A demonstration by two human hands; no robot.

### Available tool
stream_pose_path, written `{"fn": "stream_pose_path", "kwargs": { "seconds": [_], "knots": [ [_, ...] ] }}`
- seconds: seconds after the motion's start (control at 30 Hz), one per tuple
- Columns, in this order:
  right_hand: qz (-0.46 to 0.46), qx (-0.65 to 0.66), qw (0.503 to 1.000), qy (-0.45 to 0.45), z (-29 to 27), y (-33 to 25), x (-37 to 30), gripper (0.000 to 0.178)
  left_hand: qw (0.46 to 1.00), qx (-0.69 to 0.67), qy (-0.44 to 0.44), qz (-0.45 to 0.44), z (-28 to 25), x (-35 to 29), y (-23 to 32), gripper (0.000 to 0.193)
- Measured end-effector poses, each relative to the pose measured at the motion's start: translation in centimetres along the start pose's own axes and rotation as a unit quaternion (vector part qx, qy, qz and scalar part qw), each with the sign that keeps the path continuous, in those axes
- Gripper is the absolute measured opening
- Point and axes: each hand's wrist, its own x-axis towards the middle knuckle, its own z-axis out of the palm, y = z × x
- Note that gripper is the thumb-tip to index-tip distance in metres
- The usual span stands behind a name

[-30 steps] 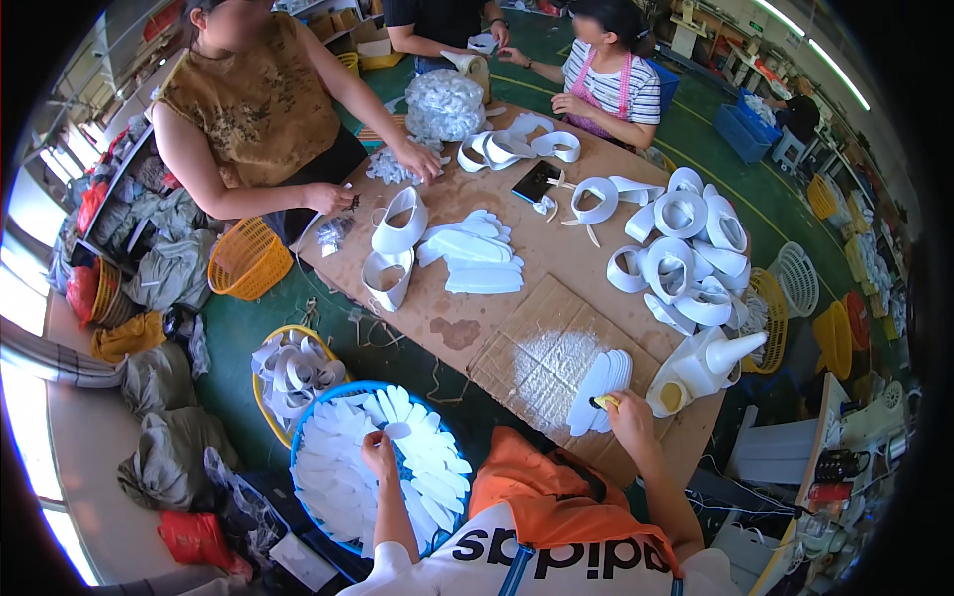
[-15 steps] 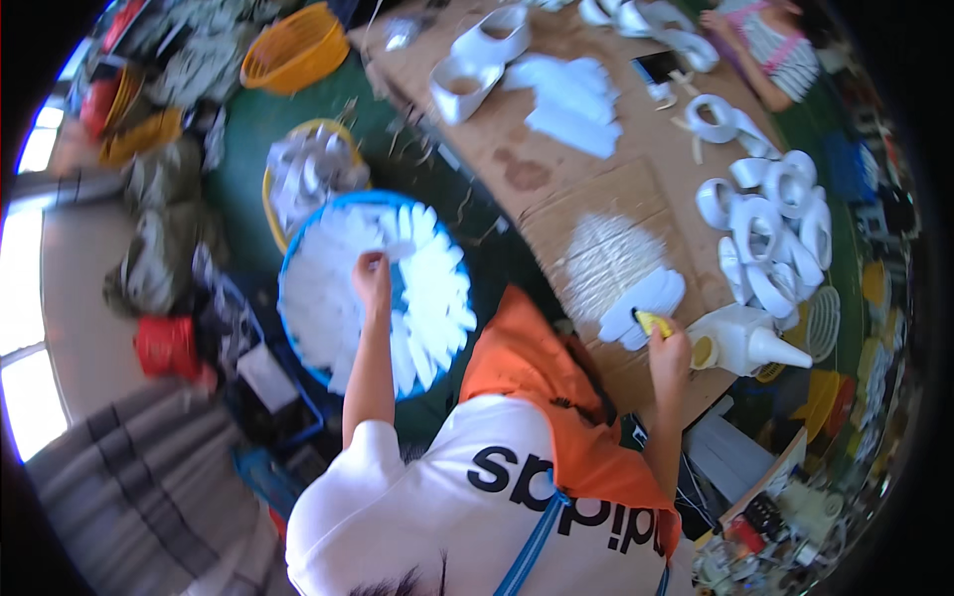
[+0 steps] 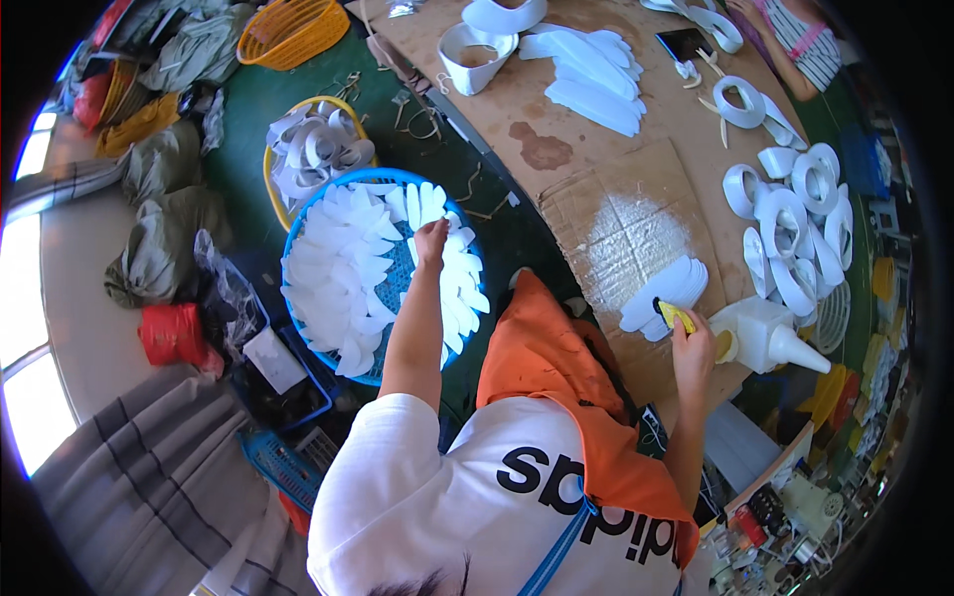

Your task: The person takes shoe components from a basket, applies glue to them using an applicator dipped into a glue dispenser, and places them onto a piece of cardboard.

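My left hand (image 3: 430, 243) reaches over a round blue plastic basket (image 3: 291, 328) lined with many flat white oval pieces (image 3: 343, 258). Its fingers are bent together against the pieces near the basket's far right side; what they pinch, if anything, is hidden. My right hand (image 3: 694, 348) is closed round a small yellow brush-like tool (image 3: 677, 317) with a dark edge. That edge touches a fanned stack of white oval pieces (image 3: 678, 283), which lies on a cardboard sheet (image 3: 636, 174) smeared with a whitish, shiny patch (image 3: 636, 241).
Right of the cardboard stand a white bottle (image 3: 765, 336) with a cone spout and a heap of white rings (image 3: 785, 223). More white pieces (image 3: 596, 84) lie farther up the table (image 3: 477, 124). A yellow basket (image 3: 270, 189) stands behind the blue one. Another person (image 3: 795, 50) sits at far right.
My left hand has moved right and slightly farther away, from the basket's middle to its far right pieces. The right hand still holds the yellow tool at the stack. The whole view has shifted a little.
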Motion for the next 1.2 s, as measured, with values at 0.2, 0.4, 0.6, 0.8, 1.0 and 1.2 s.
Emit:
{"fn": "stream_pose_path", "kwargs": {
  "seconds": [0.2, 0.4, 0.6, 0.8, 1.0, 1.2],
  "knots": [
    [0.061, 0.106, 0.992, -0.007, 1.5, 3.1, 1.8, 0.019, 0.997, 0.017, 0.059, -0.050, 2.2, 2.2, 3.5, 0.045],
    [-0.045, 0.151, 0.969, 0.192, 3.8, 3.6, 6.9, 0.018, 0.995, 0.052, 0.015, -0.081, -1.5, 5.1, 2.0, 0.042],
    [-0.080, 0.119, 0.987, 0.069, 4.5, 2.0, 1.3, 0.018, 0.991, 0.038, 0.117, -0.051, 0.3, 2.6, 6.3, 0.039],
    [-0.071, 0.199, 0.976, 0.050, 2.6, 1.1, -5.0, 0.015, 0.817, 0.307, -0.195, 0.448, 17.7, -12.9, 16.6, 0.031],
    [0.261, 0.127, 0.924, 0.247, -1.6, 8.4, -4.9, 0.022, 0.486, 0.474, -0.484, 0.552, 31.2, -19.3, 15.8, 0.055],
    [0.275, 0.152, 0.924, 0.219, -1.7, 9.6, -4.0, 0.021, 0.430, 0.496, -0.493, 0.571, 32.4, -19.0, 16.0, 0.034]
  ]
}}
